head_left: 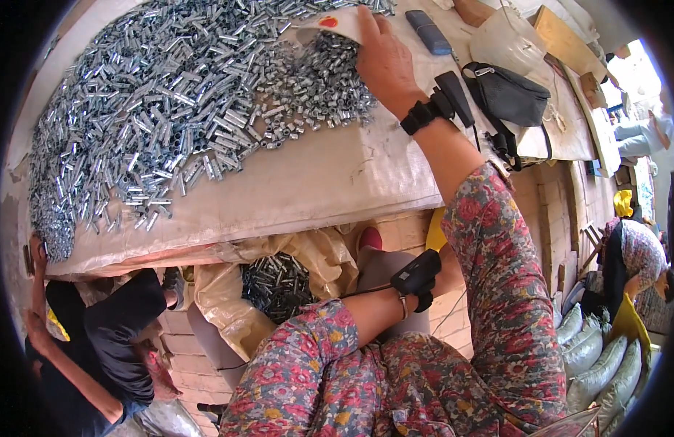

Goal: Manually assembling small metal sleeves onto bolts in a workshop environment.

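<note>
My right hand (386,62) reaches over the far part of the work table (300,182). Its fingers close on the edge of a white curved plastic piece (341,24) with a red and yellow mark. That piece rests against a heap of small, short metal sleeves (308,91). To the left spreads a large pile of longer shiny metal tubes (155,102). My left forearm lies across my lap, and my left hand (448,273) is largely hidden behind my right sleeve. A yellow thing (435,229) shows just beyond it. The left fingers cannot be seen.
Right of my hand lie a blue-grey case (428,33), a black pouch (508,95) and a whitish plastic container (506,45). Below the table edge, an open sack (277,286) holds dark metal pieces. A co-worker's hand (38,251) touches the pile's left end. Filled sacks (599,364) stand right.
</note>
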